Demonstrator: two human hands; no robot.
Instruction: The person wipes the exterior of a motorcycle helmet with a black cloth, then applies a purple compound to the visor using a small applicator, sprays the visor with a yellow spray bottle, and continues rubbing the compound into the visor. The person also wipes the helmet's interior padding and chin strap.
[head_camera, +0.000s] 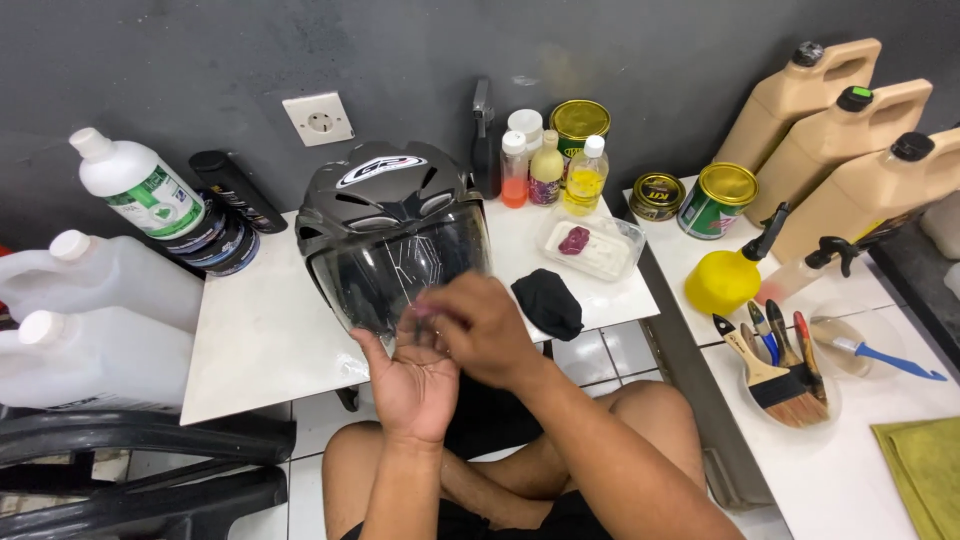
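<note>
A dark grey helmet (385, 205) with a clear visor (385, 275) stands on a low white table (260, 340), facing me. My left hand (412, 385) is palm up just below the visor's lower edge. My right hand (480, 325) hovers over that palm, its fingers pinching a small purplish lump (428, 310) against it; the motion is blurred. A black cloth (548, 302) lies on the table right of my right hand. A clear tub (590, 247) behind it holds another purplish lump.
Small bottles (548, 170) and tins (715, 198) line the back wall. Tan jugs (840, 135) stand at the right, white jugs (95, 330) at the left. A yellow spray bottle (728, 275) and a bowl of brushes (785, 375) sit on the right table.
</note>
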